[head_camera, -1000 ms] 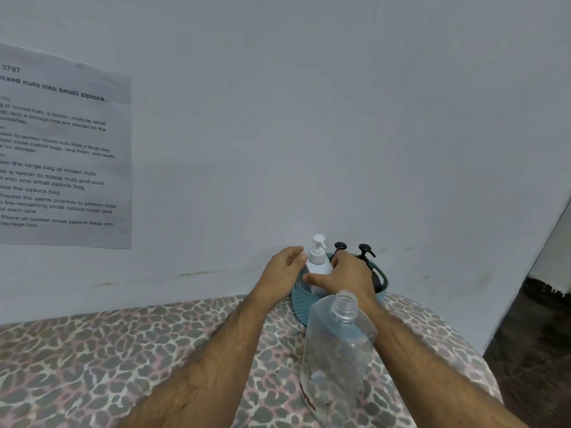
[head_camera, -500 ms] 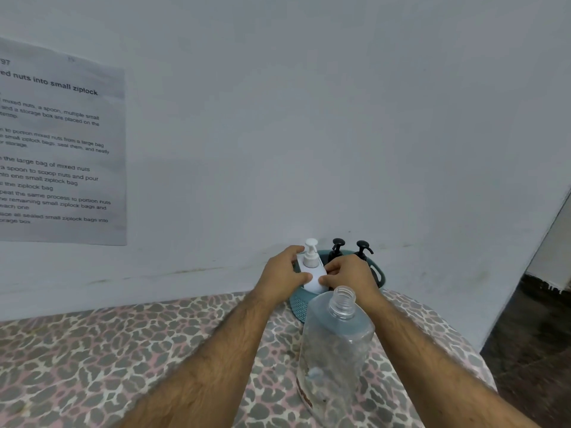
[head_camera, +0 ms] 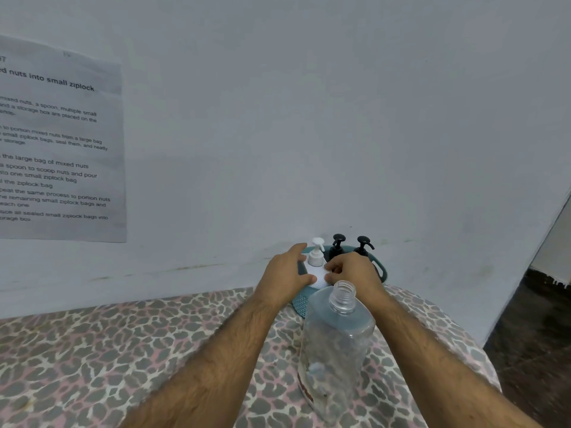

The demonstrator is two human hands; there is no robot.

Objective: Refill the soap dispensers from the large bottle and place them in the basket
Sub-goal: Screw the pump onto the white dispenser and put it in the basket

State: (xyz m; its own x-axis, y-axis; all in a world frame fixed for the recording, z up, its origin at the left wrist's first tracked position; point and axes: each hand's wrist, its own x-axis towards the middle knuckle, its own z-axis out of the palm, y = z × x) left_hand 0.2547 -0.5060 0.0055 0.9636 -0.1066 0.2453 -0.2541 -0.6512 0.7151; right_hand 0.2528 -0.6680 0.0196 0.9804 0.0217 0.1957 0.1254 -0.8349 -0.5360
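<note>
A white pump dispenser [head_camera: 317, 267] stands in the teal basket [head_camera: 382, 271] at the far edge of the table, against the wall. My left hand [head_camera: 285, 278] wraps its left side and my right hand [head_camera: 352, 271] pinches its right side. Two black-pump dispensers [head_camera: 337, 244] [head_camera: 363, 244] stand upright behind my right hand in the same basket. The large clear bottle [head_camera: 335, 350], uncapped and nearly empty, stands in front of the basket between my forearms.
The table carries a leopard-print cloth [head_camera: 108, 350]. A grey wall rises right behind the basket, with a printed paper sheet [head_camera: 58, 143] taped at the left. The table's rounded right edge drops to a dark floor [head_camera: 531, 335].
The white dispenser has sunk lower into the basket between my hands. My right hand slid from over its front to its right side, uncovering both black pumps.
</note>
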